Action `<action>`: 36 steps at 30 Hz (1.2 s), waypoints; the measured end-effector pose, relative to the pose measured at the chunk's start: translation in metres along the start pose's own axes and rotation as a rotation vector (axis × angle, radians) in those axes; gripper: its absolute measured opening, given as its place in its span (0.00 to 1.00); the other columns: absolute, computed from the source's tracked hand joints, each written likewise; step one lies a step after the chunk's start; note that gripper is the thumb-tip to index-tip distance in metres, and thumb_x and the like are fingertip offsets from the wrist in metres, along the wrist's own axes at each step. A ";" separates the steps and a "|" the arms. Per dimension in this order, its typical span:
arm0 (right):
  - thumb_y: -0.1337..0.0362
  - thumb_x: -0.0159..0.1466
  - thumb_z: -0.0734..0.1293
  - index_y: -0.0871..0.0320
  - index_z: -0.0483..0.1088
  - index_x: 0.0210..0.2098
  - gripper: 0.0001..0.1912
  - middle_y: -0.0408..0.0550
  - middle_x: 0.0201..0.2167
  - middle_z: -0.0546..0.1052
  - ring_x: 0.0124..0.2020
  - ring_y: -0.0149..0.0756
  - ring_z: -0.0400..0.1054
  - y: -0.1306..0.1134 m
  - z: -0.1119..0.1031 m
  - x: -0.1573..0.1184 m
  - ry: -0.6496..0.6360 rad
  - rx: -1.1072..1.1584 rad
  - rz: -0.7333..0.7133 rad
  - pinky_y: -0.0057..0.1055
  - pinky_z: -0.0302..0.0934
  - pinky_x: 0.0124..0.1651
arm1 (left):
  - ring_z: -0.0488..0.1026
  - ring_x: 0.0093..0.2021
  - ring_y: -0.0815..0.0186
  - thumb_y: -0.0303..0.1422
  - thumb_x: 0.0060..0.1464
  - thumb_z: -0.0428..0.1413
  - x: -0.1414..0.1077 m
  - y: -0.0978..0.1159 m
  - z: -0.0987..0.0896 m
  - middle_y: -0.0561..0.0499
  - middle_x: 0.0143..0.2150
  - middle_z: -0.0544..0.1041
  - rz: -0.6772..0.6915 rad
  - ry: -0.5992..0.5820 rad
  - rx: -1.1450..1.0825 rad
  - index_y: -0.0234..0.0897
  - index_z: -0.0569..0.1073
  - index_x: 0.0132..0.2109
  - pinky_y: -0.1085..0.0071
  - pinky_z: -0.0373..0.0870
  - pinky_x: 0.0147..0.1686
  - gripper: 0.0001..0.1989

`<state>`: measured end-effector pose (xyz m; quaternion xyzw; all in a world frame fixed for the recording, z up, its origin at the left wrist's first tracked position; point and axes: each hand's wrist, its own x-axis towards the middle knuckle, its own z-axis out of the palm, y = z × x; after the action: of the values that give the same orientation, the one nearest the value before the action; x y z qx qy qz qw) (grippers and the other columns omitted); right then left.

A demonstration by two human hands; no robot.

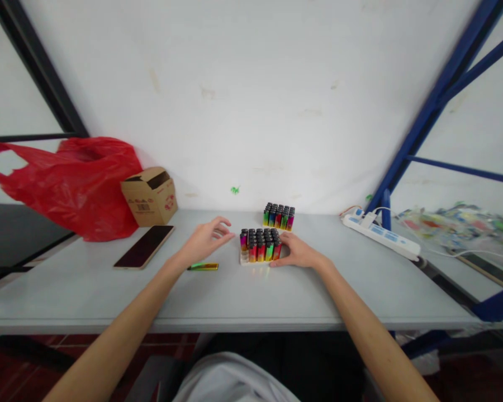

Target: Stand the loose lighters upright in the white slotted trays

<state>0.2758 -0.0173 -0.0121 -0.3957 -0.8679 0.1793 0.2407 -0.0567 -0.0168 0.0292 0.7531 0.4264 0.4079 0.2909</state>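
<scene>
A clear plastic tray (245,260) stands in the middle of the table, filled with upright lighters (261,250) in shiny mixed colours with black tops. Its front left corner slot holds no lighter. My right hand (297,251) grips the tray's right end, thumb at the front corner and fingers along the side. To the left of the tray, my left hand (205,241) hovers with its fingers apart, holding nothing. One green and gold lighter (204,267) lies flat on the table just below that hand. Behind, a second block of upright lighters (279,216) stands near the wall.
At the left are a dark-screened phone (143,247), an open cardboard box (150,196) and a red plastic bag (81,190). A white power strip (381,237) with cables lies at the right, beside a blue metal frame (427,111). The white wall closes off the table's back.
</scene>
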 end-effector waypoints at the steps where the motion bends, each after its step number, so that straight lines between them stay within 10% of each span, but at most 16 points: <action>1: 0.44 0.55 0.81 0.58 0.79 0.48 0.30 0.52 0.44 0.79 0.46 0.49 0.71 0.000 0.000 0.000 -0.002 0.002 0.003 0.46 0.65 0.55 | 0.82 0.39 0.55 0.45 0.52 0.69 -0.003 -0.001 -0.012 0.44 0.40 0.85 0.001 -0.003 0.074 0.42 0.80 0.43 0.63 0.78 0.44 0.16; 6: 0.43 0.56 0.81 0.58 0.79 0.46 0.29 0.53 0.44 0.78 0.47 0.50 0.70 0.003 0.002 0.000 -0.008 -0.005 0.006 0.46 0.65 0.55 | 0.80 0.50 0.47 0.52 0.42 0.72 -0.035 -0.013 -0.069 0.44 0.48 0.86 -0.076 -0.193 0.335 0.46 0.86 0.41 0.59 0.74 0.57 0.22; 11: 0.44 0.55 0.81 0.57 0.79 0.47 0.29 0.53 0.46 0.79 0.48 0.51 0.70 0.004 0.002 0.001 0.005 0.007 -0.015 0.47 0.65 0.56 | 0.80 0.54 0.45 0.56 0.42 0.71 -0.068 -0.033 -0.083 0.44 0.52 0.84 -0.118 -0.208 0.328 0.48 0.86 0.37 0.56 0.72 0.61 0.21; 19: 0.43 0.55 0.81 0.58 0.79 0.48 0.31 0.53 0.46 0.78 0.47 0.50 0.70 0.003 0.002 0.000 0.001 0.006 0.015 0.47 0.65 0.56 | 0.80 0.55 0.46 0.48 0.46 0.73 -0.058 -0.028 -0.060 0.38 0.53 0.84 -0.269 0.022 -0.252 0.39 0.82 0.43 0.49 0.72 0.63 0.22; 24: 0.43 0.55 0.81 0.58 0.79 0.48 0.31 0.52 0.45 0.77 0.46 0.49 0.70 0.005 0.002 0.000 -0.009 0.002 0.008 0.46 0.65 0.55 | 0.81 0.34 0.61 0.46 0.55 0.70 -0.027 0.005 -0.031 0.51 0.35 0.82 -0.293 0.033 -0.735 0.42 0.71 0.47 0.57 0.81 0.46 0.21; 28: 0.44 0.56 0.81 0.59 0.78 0.49 0.31 0.53 0.46 0.77 0.47 0.50 0.70 0.005 0.003 0.000 -0.007 0.000 0.014 0.46 0.64 0.56 | 0.59 0.18 0.72 0.51 0.64 0.60 0.000 0.021 -0.002 0.61 0.24 0.67 -0.281 -0.096 -0.807 0.48 0.67 0.50 0.78 0.61 0.18 0.18; 36: 0.44 0.55 0.81 0.58 0.78 0.50 0.32 0.52 0.45 0.77 0.48 0.50 0.70 0.006 0.004 0.000 -0.006 0.009 0.009 0.45 0.65 0.57 | 0.48 0.19 0.72 0.47 0.67 0.47 0.011 0.004 0.037 0.60 0.21 0.50 -0.414 -0.137 -0.814 0.39 0.63 0.28 0.78 0.51 0.18 0.22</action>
<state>0.2765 -0.0139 -0.0184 -0.3981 -0.8660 0.1855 0.2389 -0.0200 -0.0120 0.0179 0.5019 0.3530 0.4246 0.6657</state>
